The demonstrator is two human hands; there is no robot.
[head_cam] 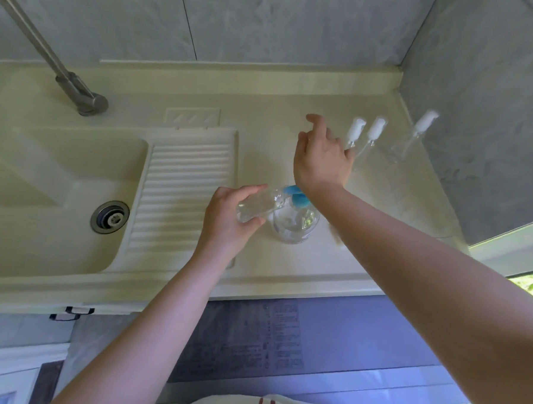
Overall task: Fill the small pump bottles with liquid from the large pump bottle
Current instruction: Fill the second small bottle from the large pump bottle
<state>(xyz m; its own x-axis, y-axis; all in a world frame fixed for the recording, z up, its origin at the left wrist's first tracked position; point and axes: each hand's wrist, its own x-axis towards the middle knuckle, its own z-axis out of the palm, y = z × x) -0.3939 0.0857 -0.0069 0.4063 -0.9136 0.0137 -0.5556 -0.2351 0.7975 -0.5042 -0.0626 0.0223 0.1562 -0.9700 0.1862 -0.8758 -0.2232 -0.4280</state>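
Holding a small clear bottle (254,209) tilted, left hand (227,218) has fingers and thumb curled round it, neck aimed at the large pump bottle (295,225) with blue pump (296,195) | right hand (321,157) hovers loosely spread, holding nothing, fingertips near three white-capped small pump bottles (372,139) on the counter (286,264).

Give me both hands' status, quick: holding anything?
Left hand: grips a small clear bottle, tilted beside the large pump bottle.
Right hand: open, fingers loosely spread, holding nothing, near the small pump bottles.
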